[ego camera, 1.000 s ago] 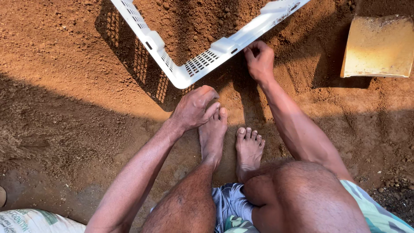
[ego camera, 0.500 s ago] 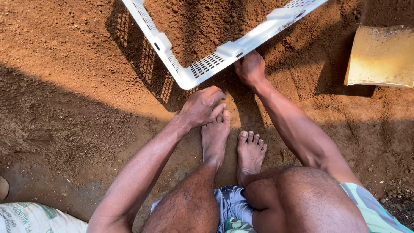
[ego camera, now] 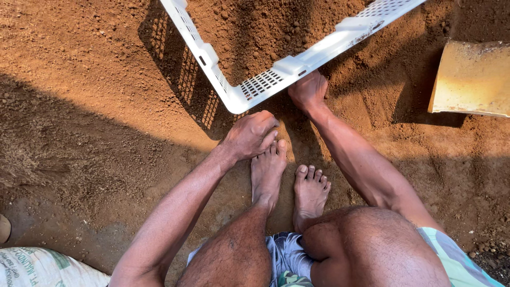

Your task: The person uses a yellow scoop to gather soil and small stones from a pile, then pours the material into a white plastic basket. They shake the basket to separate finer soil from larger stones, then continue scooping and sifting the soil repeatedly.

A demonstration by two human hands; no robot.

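Reddish-brown loose soil [ego camera: 90, 79] is covering the whole ground, sunlit at the far left and lying in shadow nearer in. At the near left corner, a white printed sack [ego camera: 37, 268] is showing partly. A person is squatting barefoot on the soil, knees bent, patterned shorts [ego camera: 287, 258] showing between the legs, and both feet are pointing away.

Just beyond the toes, the left hand [ego camera: 251, 135] is resting palm down on the dirt, fingers loosely curled and gripping nothing. A little farther and to the right, the right hand [ego camera: 308, 91] is pressing up against the near rim of a white slotted plastic crate [ego camera: 265, 82]; whether its fingers are closing around the rim cannot be told. The crate is sitting tilted in the soil with dirt inside it. At the far right, a yellowish flat slab [ego camera: 473, 77] is lying on the ground.
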